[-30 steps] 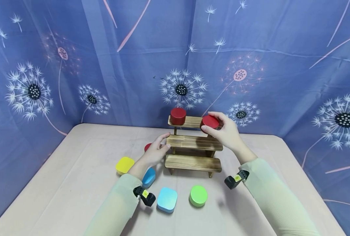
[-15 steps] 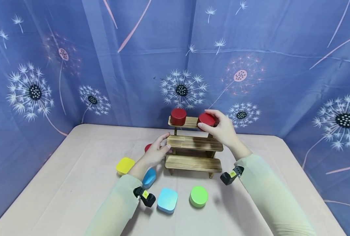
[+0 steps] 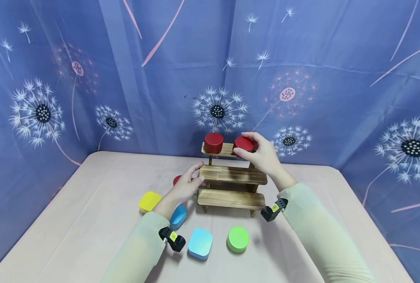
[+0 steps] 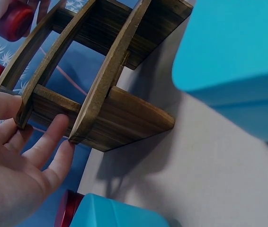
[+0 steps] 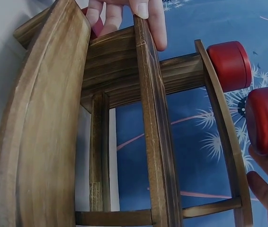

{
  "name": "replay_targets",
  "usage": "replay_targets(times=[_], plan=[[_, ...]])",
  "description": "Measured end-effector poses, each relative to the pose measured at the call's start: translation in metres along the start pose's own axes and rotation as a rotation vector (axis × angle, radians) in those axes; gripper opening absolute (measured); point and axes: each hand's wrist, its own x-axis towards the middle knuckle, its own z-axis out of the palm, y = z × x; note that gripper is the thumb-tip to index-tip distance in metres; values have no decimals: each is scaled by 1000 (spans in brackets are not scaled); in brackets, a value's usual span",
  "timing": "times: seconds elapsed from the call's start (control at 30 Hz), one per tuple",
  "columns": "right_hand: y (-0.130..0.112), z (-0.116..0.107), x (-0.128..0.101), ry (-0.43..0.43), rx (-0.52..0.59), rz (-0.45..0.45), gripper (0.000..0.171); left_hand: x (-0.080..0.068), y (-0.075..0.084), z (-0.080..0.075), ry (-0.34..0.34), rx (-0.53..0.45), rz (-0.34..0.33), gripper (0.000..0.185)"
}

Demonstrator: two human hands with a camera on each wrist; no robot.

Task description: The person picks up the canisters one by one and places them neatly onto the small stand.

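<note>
The right hand [image 3: 263,157] pinches a red cylinder [image 3: 244,144] between thumb and fingers at the right part of the top step of a small wooden three-step shelf [image 3: 233,175]; whether the cylinder already rests on the wood or hangs just above it cannot be told. In the right wrist view the cylinder [image 5: 266,120] lies beside the top board, with fingertips [image 5: 266,189] curled under it. A second red cylinder [image 3: 213,142] stands upright on the left part of the same top step, near the held one but apart from it.

The left hand [image 3: 185,184] has its grip spread, fingers straight, pressing against the left end of the middle step (the left wrist view shows the fingers [image 4: 49,142] lying along the board ends, holding nothing). Just behind this hand a red piece [image 3: 176,179] lies on the desk [image 3: 89,220], mostly hidden.

In front of the shelf on the desk lie a yellow block [image 3: 149,201], a blue oval block [image 3: 178,215] partly under the left forearm, a light blue square block [image 3: 200,243] and a green round block [image 3: 238,239], all apart from one another. A blue cloth with dandelion print [image 3: 302,70] hangs behind.
</note>
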Motion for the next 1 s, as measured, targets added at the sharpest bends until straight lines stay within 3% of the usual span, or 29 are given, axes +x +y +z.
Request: replay_targets(times=[0.43, 0.63, 0.8, 1.0], plan=[[-6, 7, 12, -25, -84, -24, 58, -1, -1, 0, 14, 6, -2, 55], [-4, 18, 10, -56, -147, -18, 60, -8, -6, 3, 22, -10, -20, 55], [-2, 21, 8, -58, -167, 18, 73, -9, -5, 3, 43, -4, -11, 54], [4, 13, 2, -35, -144, -8, 84, -1, -3, 2, 39, 11, -3, 55]])
